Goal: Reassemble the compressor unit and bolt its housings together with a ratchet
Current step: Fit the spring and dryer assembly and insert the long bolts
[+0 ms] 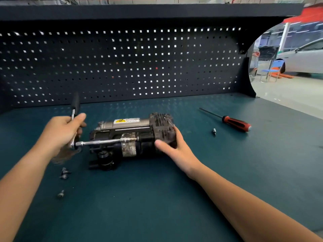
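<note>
Steadying the compressor point(132, 137) with the right hand point(174, 147), fingers curled over its finned end, thumb on the near face; the left hand point(61, 131) grips the ratchet point(75, 109) close to its head, fingers closed round it. The compressor lies on its side mid-table point(157, 198), with the extension bar point(103, 142) running along its flank to a bolt. Likely heavy, rigid metal; the round body may roll under torque. Best held by the finned block or end housing, not the black port in front. Looks grimy: grey cylinder with a yellow warning label, black housings, dull fins. Loose bolts point(64, 172) lie near the left forearm.
</note>
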Action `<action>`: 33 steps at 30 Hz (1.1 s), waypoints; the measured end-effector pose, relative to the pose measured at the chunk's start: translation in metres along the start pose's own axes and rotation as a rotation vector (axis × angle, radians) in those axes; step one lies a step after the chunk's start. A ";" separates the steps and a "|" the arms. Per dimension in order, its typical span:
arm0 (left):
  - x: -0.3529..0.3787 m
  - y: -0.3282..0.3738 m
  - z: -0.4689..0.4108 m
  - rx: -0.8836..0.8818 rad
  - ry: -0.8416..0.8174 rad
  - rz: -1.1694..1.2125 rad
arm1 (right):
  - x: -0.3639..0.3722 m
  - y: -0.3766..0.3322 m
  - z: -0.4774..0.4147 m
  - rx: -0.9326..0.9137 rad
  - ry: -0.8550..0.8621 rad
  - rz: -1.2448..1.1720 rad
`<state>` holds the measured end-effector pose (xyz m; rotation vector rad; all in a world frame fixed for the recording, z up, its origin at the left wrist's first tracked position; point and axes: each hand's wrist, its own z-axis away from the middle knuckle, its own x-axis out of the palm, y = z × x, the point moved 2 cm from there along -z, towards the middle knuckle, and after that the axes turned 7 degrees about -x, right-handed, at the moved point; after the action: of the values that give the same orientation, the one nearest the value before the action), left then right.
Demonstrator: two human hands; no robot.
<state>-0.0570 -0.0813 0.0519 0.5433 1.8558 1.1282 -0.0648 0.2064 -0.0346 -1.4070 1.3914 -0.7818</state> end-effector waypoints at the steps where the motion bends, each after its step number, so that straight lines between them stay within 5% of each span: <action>1: 0.000 0.003 -0.004 0.009 -0.018 0.003 | 0.000 -0.001 0.003 -0.015 -0.011 0.041; 6: 0.006 0.018 -0.015 -0.080 -0.103 -0.029 | -0.001 -0.004 0.008 -0.059 0.058 0.172; 12: 0.018 0.016 -0.017 -0.329 -0.151 0.361 | 0.000 -0.006 0.008 -0.048 0.064 0.175; 17: 0.016 0.015 -0.002 -0.240 0.083 0.523 | 0.000 -0.007 0.007 -0.046 0.064 0.173; 21: 0.013 0.015 0.018 0.061 0.217 0.702 | -0.002 -0.005 0.006 -0.027 0.056 0.177; 26: 0.012 0.008 0.030 0.124 0.238 0.837 | -0.003 -0.006 0.006 -0.013 0.060 0.173; 33: -0.010 0.026 -0.008 -0.102 -0.128 0.729 | -0.002 -0.006 0.007 -0.007 0.059 0.169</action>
<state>-0.0604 -0.0797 0.0806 1.2606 1.5032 1.5932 -0.0567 0.2088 -0.0306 -1.2616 1.5374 -0.7140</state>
